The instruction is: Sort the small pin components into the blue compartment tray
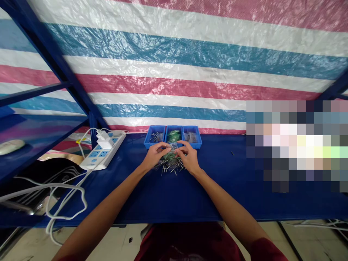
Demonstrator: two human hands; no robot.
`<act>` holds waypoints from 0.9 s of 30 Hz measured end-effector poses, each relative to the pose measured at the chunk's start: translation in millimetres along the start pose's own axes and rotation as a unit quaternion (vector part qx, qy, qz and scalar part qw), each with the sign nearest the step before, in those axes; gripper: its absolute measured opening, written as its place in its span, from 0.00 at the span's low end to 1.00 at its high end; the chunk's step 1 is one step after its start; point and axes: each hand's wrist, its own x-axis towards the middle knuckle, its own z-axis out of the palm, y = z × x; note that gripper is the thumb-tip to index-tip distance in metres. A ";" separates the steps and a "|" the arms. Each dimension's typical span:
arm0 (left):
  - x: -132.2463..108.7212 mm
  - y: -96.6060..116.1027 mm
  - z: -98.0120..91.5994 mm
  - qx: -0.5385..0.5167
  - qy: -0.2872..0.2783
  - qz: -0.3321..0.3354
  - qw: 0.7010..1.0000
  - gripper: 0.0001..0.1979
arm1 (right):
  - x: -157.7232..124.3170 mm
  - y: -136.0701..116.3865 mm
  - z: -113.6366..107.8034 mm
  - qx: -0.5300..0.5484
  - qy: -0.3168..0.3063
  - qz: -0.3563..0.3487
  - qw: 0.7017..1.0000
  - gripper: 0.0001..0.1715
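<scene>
My left hand (155,156) and my right hand (189,157) are raised over the middle of the blue table. Between their fingertips is a small clear plastic bag (173,145), pinched from both sides. What the bag contains is too small to make out. Under and just in front of the hands lies a loose pile of thin metal pin-like pieces (174,167), with something green among them. Right behind the hands stands a blue three-part bin (149,145). Dark slim pieces lie in its left compartment, green material (174,136) in the middle one, and greyish clear bags (190,137) in the right one.
A white power strip (108,154) with a plugged-in white adapter (105,140) lies at the left, with white cables (81,192) looping off the edge. One small dark piece (232,153) rests right of the bin. Blue frame posts (78,92) and a striped sheet (174,87) enclose the table.
</scene>
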 end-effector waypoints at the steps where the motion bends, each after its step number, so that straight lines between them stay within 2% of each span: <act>1: -0.3 0.6 0.5 -0.013 -0.009 -0.015 1.000 0.15 | -0.4 -0.7 -0.4 0.001 -0.008 -0.002 1.000 0.18; 5: -1.3 4.5 1.4 -0.079 -0.020 -0.051 0.995 0.18 | -0.8 -2.7 -0.9 -0.069 -0.033 -0.088 0.993 0.18; 8: -0.8 4.8 0.6 -0.092 -0.008 -0.051 0.994 0.16 | -0.4 -1.8 0.1 -0.109 -0.036 -0.132 0.985 0.17; 12: 0.2 3.9 -0.7 -0.064 -0.007 -0.030 0.997 0.19 | 0.4 -0.3 0.7 -0.126 -0.001 -0.102 0.987 0.10; 16: -1.1 5.5 -1.1 0.014 -0.009 0.021 1.000 0.14 | 1.5 -1.2 -0.2 -0.106 0.008 -0.051 0.993 0.12; 20: -1.3 5.5 -1.7 -0.036 -0.035 -0.026 0.998 0.12 | 1.7 -2.7 -0.8 -0.089 -0.016 0.000 0.996 0.14; 22: 0.4 4.5 -2.5 -0.089 -0.001 -0.048 0.995 0.12 | 1.7 -3.2 -1.3 -0.093 -0.008 0.007 0.996 0.16; 27: 9.2 0.1 -9.7 -0.194 0.201 -0.072 0.957 0.13 | 2.4 -3.5 -3.0 -0.105 0.007 0.004 0.994 0.18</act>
